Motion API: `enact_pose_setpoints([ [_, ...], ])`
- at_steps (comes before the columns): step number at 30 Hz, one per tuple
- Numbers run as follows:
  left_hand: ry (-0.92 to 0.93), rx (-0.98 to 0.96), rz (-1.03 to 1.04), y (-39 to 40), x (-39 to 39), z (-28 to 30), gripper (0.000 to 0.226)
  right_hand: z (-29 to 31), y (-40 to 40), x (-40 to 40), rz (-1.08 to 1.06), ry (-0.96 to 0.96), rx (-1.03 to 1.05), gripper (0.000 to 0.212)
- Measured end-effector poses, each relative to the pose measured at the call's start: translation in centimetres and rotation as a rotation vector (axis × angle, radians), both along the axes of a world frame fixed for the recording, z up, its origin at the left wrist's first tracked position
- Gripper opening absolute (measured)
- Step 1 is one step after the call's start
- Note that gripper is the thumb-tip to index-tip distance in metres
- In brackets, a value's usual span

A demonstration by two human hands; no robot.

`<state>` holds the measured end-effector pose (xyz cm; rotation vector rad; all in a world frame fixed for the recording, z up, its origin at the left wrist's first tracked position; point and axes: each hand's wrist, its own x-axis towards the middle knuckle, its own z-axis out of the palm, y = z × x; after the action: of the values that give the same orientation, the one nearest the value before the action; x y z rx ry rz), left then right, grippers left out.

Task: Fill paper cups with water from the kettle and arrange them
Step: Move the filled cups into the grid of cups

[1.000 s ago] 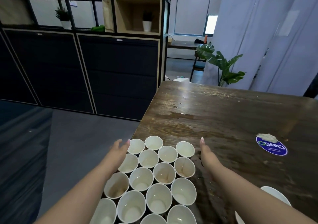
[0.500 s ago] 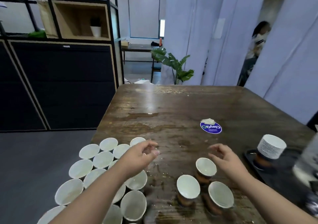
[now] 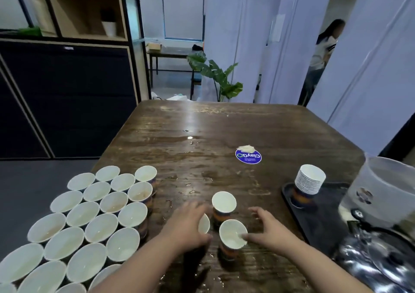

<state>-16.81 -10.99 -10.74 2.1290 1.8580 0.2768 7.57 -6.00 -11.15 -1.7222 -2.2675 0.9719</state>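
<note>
Several white paper cups [image 3: 89, 220] stand packed together in rows on the left part of the wet wooden table [image 3: 224, 130]. Three more cups stand apart near the middle. My left hand [image 3: 187, 224] grips the left one [image 3: 204, 223], which is mostly hidden behind the hand. My right hand [image 3: 267, 228] pinches the rim of the nearest cup [image 3: 231, 233]. The third cup [image 3: 224, 201] stands free just behind them. At the lower right edge a shiny kettle [image 3: 377, 256] is blurred.
A black tray [image 3: 323, 220] at the right holds a stack of nested cups [image 3: 308, 181]. A large translucent water container [image 3: 384, 187] stands beside it. A blue round sticker [image 3: 248, 156] lies mid-table. A person [image 3: 321, 56] stands in the far doorway. Water puddles wet the tabletop.
The view has swung right from the packed cups. Both hands came down from hovering over the three separate cups and now hold two of them.
</note>
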Motion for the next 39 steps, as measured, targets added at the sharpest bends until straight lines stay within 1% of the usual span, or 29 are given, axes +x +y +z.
enact_pose_setpoints([
  [1,0.072,0.011,0.029,0.0,0.0,-0.1,0.082,-0.1,-0.2,-0.2,0.048,-0.033,-0.014,0.091],
  [3,0.142,-0.066,0.098,0.2,0.0,-0.5,0.097,-0.6,-0.4,-0.8,0.109,-0.065,-0.007,0.105],
  [5,0.119,-0.176,0.161,0.3,0.1,-1.1,0.104,-1.3,-0.2,-1.6,0.137,-0.070,0.000,0.111],
  [6,0.082,-0.215,0.188,0.3,0.3,-1.3,0.104,-1.7,-0.1,-1.9,0.145,-0.074,-0.005,0.113],
  [8,0.005,-0.224,0.228,0.0,0.7,-1.8,0.098,-2.4,-0.2,-2.5,0.148,-0.088,-0.017,0.114],
  [9,-0.029,-0.206,0.248,-0.3,0.9,-1.9,0.093,-2.8,-0.4,-2.7,0.148,-0.093,-0.011,0.111],
  [11,-0.067,-0.189,0.263,-1.0,1.3,-2.2,0.089,-3.3,-0.6,-3.0,0.119,-0.084,0.017,0.100],
  [14,-0.048,-0.217,0.191,-2.4,2.3,-2.5,0.095,-3.8,-0.9,-3.0,0.056,0.006,0.027,0.083],
  [17,-0.084,-0.236,0.112,-3.7,3.6,-2.9,0.106,-4.0,-1.3,-2.3,-0.006,0.113,0.011,0.070],
  [20,-0.168,-0.273,0.088,-4.5,4.7,-3.2,0.119,-4.1,-1.8,-1.0,-0.071,0.180,-0.001,0.067],
  [23,-0.312,-0.276,0.136,-4.6,5.3,-2.7,0.123,-2.9,-2.1,0.4,-0.116,0.177,0.025,0.067],
  [26,-0.448,-0.223,0.229,-4.2,5.5,-1.7,0.123,-0.6,-2.4,1.0,-0.142,0.190,0.107,0.064],
  [29,-0.491,-0.083,0.260,-4.0,5.6,-0.2,0.113,2.2,-2.9,0.7,-0.114,0.208,0.193,0.059],
  [31,-0.523,-0.004,0.245,-4.1,5.8,0.9,0.108,3.9,-3.1,-0.4,-0.080,0.226,0.223,0.062],
  [33,-0.566,0.077,0.227,-4.1,6.0,1.9,0.101,5.1,-3.2,-2.0,-0.057,0.260,0.220,0.068],
  [35,-0.632,0.160,0.242,-4.0,5.8,2.7,0.088,5.7,-3.1,-3.9,-0.033,0.297,0.190,0.071],
  [37,-0.726,0.227,0.313,-4.1,5.1,2.8,0.077,5.8,-3.0,-5.9,-0.005,0.332,0.145,0.074],
  [39,-0.811,0.245,0.395,-4.2,4.0,2.2,0.072,5.7,-3.1,-7.7,0.053,0.343,0.120,0.077],
])
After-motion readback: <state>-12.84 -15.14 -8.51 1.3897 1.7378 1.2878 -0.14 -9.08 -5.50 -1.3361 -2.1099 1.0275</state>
